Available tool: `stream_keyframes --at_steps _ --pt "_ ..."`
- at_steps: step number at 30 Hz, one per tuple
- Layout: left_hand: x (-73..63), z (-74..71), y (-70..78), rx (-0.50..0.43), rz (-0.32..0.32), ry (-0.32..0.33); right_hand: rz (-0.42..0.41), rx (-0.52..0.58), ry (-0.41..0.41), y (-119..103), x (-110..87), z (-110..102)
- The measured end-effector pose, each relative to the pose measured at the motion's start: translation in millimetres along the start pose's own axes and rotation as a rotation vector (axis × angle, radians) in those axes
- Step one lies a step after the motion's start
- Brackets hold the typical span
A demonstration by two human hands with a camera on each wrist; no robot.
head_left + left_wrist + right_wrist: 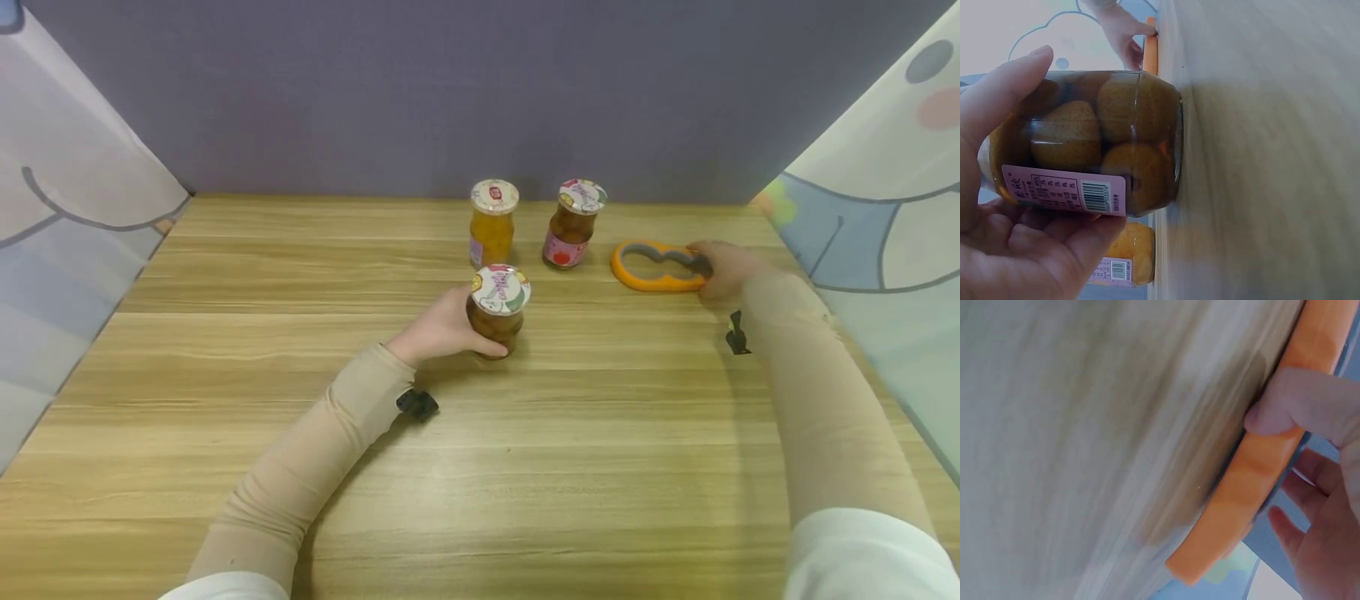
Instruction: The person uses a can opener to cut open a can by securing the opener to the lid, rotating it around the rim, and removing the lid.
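In the head view my left hand [441,327] grips a glass jar [497,323] near the middle of the wooden table. Its lid is white with a colourful print. Through the glass in the left wrist view, large round brown fruits [1067,136] show in dark liquid, above a pink barcode label [1066,190]. The thumb lies along one side of the jar, the fingers round the other. At the table's right side my right hand [723,268] holds an orange jar opener [663,285] with a grey inner lining by its right end. The right wrist view shows the thumb [1279,412] pressed on its orange edge.
Behind the held jar stands a jar of yellow fruit [491,233] with a white lid. A dark jar with a pink label [566,242] is to its right. A grey partition [375,100] rises along the table's back edge, with printed panels on both sides.
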State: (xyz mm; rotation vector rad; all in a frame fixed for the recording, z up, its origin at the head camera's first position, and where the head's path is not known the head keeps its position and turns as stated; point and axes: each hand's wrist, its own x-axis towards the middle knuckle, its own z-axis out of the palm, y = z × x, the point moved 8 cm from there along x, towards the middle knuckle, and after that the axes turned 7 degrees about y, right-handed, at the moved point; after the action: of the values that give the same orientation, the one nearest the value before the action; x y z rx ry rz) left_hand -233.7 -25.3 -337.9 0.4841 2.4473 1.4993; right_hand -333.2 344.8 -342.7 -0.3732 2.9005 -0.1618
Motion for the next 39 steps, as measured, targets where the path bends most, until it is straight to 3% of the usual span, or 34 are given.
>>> stream_keyframes --at_steps 9,16,19,23,26,33,39 --pt "0.4 1.8 -1.3 -0.009 -0.006 -0.006 0.025 -0.034 0.055 7 -6.9 3" --pt "0.0 -0.4 -2.4 -0.009 -0.016 -0.002 0.065 -0.048 0.138 10 -15.3 -12" --pt "0.2 -0.7 -3.1 -0.003 -0.016 -0.002 0.088 0.036 0.227 11 -21.8 -21" --pt "0.9 -2.7 -4.1 0.008 -0.014 0.01 0.055 0.207 0.391 6 -27.9 -33" --pt "1.1 -4.1 -3.8 0.013 -0.01 0.018 0.05 0.284 0.467 0 -31.8 -38" --pt "1.0 -3.0 -2.3 0.016 -0.008 0.009 0.113 0.452 0.524 -23 -41.9 -33" --pt "1.2 -2.1 0.2 0.009 -0.007 0.003 0.088 0.532 0.615 -47 -48.5 -37"
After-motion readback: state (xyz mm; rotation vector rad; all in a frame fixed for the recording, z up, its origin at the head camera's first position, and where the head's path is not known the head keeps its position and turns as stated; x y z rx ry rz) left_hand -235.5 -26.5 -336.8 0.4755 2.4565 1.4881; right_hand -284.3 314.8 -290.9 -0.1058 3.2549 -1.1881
